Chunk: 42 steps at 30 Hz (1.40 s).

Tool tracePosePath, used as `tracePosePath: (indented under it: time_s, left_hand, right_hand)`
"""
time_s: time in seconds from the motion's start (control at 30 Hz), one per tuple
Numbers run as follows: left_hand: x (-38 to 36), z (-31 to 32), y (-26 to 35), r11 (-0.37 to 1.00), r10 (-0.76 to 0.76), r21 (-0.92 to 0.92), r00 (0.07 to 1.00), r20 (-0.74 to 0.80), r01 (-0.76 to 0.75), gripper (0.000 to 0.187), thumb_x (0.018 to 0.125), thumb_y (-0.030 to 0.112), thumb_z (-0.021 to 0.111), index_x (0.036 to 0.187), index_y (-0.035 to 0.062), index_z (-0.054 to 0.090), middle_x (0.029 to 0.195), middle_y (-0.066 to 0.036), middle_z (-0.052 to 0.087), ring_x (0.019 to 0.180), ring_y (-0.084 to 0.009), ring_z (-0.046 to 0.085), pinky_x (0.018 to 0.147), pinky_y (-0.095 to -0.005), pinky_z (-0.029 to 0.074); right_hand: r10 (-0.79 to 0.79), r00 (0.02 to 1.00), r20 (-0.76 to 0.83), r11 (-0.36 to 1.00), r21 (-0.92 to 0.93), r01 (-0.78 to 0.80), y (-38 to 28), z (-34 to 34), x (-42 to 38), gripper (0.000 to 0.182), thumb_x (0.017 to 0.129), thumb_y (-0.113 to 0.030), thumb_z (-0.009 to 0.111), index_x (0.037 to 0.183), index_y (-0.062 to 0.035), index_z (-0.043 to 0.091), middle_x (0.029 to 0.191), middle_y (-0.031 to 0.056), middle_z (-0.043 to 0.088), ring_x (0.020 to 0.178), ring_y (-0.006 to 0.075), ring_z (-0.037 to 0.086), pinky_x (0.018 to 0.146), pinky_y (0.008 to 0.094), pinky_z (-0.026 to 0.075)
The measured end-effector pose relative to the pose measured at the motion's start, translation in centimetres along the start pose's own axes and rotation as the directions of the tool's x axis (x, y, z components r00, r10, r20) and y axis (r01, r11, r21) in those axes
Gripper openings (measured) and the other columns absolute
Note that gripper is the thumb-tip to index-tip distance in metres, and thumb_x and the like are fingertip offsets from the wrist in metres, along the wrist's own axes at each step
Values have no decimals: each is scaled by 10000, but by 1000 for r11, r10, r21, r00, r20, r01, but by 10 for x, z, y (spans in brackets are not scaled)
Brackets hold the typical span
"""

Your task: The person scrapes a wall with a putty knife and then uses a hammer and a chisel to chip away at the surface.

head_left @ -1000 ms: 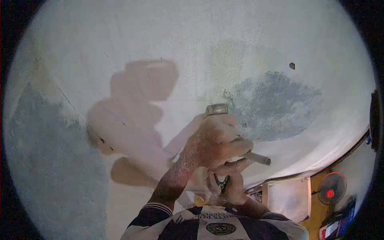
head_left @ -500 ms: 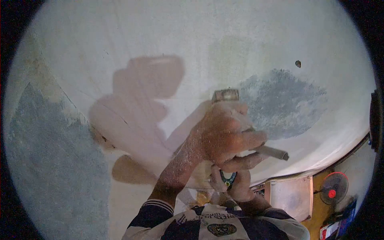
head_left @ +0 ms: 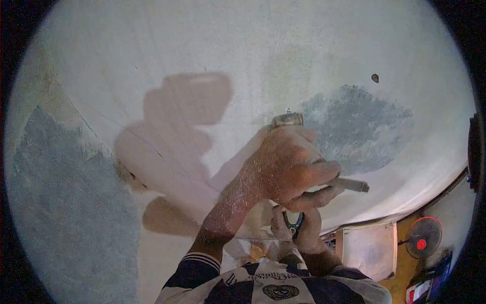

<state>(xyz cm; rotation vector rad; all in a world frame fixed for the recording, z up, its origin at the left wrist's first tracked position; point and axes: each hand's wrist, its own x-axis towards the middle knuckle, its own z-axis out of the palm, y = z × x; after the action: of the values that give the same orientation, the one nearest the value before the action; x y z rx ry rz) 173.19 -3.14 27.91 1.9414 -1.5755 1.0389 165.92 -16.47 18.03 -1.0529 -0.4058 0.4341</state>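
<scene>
My left hand is raised close to the pale wall, fingers wrapped round a tool. A blocky brownish end shows past the top of the fist, and a flat grey bar juts out to its right. Below it, nearer my chest, my right hand is closed on a dark loop-shaped object, with pale thumb and fingers on either side; its exact kind cannot be told. The left hand overlaps the upper part of the right in this view.
The wall carries grey rough patches, a small hole and a crack at left. Shadows of my arms and tool fall left of them. At lower right are a whitish panel and a red-rimmed fan.
My left hand and its tool have shifted slightly right. The loop in my right hand has turned a little and stands slightly higher and further right.
</scene>
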Motion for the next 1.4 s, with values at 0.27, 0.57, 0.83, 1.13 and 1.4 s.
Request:
tracePosePath:
  time_s: [0.27, 0.57, 0.83, 1.13, 1.4]
  left_hand:
    - [-1, -3, 2, 999, -14, 51, 1000, 13, 14, 220, 758, 300, 720, 719, 127, 590, 525, -34, 530, 493, -280, 533, 540, -414, 428]
    - [3, -9, 9, 981, -113, 169, 988, 106, 94, 240, 795, 319, 714, 711, 125, 598, 511, -35, 519, 505, -263, 542, 514, -418, 438]
    - [0, 1, 13, 983, -183, 39, 981, 69, 181, 239, 806, 315, 712, 715, 120, 607, 498, -52, 496, 501, -254, 526, 491, -410, 430]
    - [0, 1, 10, 978, -143, 156, 989, 41, 135, 271, 820, 348, 695, 711, 111, 621, 503, -56, 477, 539, -261, 551, 495, -422, 440]
    - [0, -2, 13, 976, -159, 164, 982, 99, 142, 282, 839, 368, 678, 739, 109, 628, 506, -68, 493, 530, -273, 566, 515, -442, 465]
  right_hand:
    - [66, 959, -274, 995, 84, -44, 10, 15, -2, 448, 973, -426, 361, 877, -31, 549, 584, 59, 482, 438, 156, 422, 439, 294, 343]
    - [41, 989, 145, 974, 217, -73, 9, -10, -2, 525, 995, -532, 336, 886, -53, 522, 575, 61, 467, 410, 158, 397, 406, 296, 317]
    - [135, 985, -106, 981, 157, -117, -10, 8, -4, 515, 956, -513, 417, 712, -73, 527, 490, 33, 436, 382, 157, 400, 383, 292, 298]
    - [81, 997, 7, 996, 40, -81, 4, -2, -6, 505, 1015, -536, 295, 1001, -78, 505, 576, 77, 456, 422, 157, 385, 405, 290, 308]
    - [84, 996, -43, 983, 166, -76, 3, 4, -5, 520, 1009, -541, 308, 969, -71, 526, 555, 56, 443, 412, 145, 386, 399, 287, 315]
